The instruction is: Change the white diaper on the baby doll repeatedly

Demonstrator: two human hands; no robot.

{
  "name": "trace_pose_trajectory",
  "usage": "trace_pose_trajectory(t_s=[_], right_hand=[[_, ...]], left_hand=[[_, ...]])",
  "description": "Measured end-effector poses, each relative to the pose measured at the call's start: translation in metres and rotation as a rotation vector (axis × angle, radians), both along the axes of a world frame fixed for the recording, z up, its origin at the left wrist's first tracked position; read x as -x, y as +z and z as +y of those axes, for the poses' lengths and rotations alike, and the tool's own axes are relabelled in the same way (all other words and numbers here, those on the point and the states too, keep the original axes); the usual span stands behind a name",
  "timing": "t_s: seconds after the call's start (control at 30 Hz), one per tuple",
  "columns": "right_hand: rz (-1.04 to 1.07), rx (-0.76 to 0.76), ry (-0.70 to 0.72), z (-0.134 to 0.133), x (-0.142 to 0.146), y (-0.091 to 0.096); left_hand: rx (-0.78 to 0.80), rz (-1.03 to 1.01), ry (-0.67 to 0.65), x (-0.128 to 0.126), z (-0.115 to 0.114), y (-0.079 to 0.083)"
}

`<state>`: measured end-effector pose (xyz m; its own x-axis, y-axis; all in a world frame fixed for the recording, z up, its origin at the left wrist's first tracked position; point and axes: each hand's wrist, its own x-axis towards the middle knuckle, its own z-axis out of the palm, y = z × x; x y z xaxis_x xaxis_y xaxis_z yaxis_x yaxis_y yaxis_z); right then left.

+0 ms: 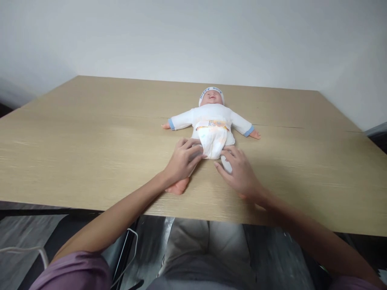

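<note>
A baby doll (199,116) lies on its back, arms spread, its feet towards me. It wears a white top with blue cuffs and a white cap with lettering. Around its hips is a white diaper (212,141) with a printed orange waistband. My left hand (186,159) lies over the doll's leg on the left, its fingers bent and its thumb closed at the diaper's lower edge. My right hand (238,169) is over the other leg, fingertips touching the diaper's side, thumb spread apart. Both hands partly hide the legs; one bare foot (179,187) shows beneath my left wrist.
The doll rests on a wide wooden table (105,141) with thin seams across its top. A pale wall (169,40) rises behind the table. Below the front edge, my lap (208,241) and a white cable (133,245) are visible.
</note>
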<state>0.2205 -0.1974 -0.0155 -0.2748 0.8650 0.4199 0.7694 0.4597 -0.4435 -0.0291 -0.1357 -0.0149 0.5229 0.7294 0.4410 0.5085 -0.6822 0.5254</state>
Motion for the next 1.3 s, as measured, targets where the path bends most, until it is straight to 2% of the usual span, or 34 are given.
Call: trace_pose_trajectory(t_s=[0.27,0.43,0.6,0.73,0.87,1.07,1.3], right_hand=[[-0.007,0.047,-0.016,0.001,0.008,-0.002],[0.135,0.087,-0.072,0.010,0.007,0.002],[0.296,0.180,-0.119,0.016,0.002,0.004],[0.422,0.196,-0.115,0.014,-0.001,0.005],[0.402,0.184,-0.162,0.010,-0.007,0.009],[0.255,0.167,-0.137,0.004,-0.014,0.013],[0.353,0.243,-0.173,0.004,-0.015,0.011]], left_hand=[[0.057,-0.002,-0.055,-0.001,0.000,0.006],[0.164,-0.016,-0.051,0.000,0.003,0.005],[0.276,-0.149,0.003,0.003,0.013,-0.007],[0.370,-0.277,-0.024,0.004,0.017,-0.014],[0.487,-0.390,0.017,0.000,0.013,-0.016],[0.462,-0.434,0.091,-0.004,0.001,-0.014],[0.425,-0.387,0.157,-0.004,-0.008,-0.004]])
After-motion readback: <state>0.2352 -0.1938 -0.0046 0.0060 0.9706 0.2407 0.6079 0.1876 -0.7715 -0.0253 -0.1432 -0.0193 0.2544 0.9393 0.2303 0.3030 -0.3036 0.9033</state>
